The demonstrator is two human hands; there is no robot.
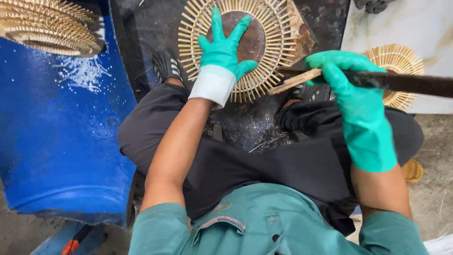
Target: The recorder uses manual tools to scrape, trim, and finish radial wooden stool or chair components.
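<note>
Left gloved hand [222, 53] spread flat, steadying a sunburst stick ring [239, 47]; right hand [351, 78] clamped on a dark tool [401, 83], seemingly mid-trimming, careful aim likely needed.

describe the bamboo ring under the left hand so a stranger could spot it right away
Start at the blue barrel on the left; just right of it lies a dark slab between the person's feet. The ring lies flat there under the left hand. Unlike the stacked rings on the barrel and the small ring on the white board, it surrounds a dark round disc.
</note>
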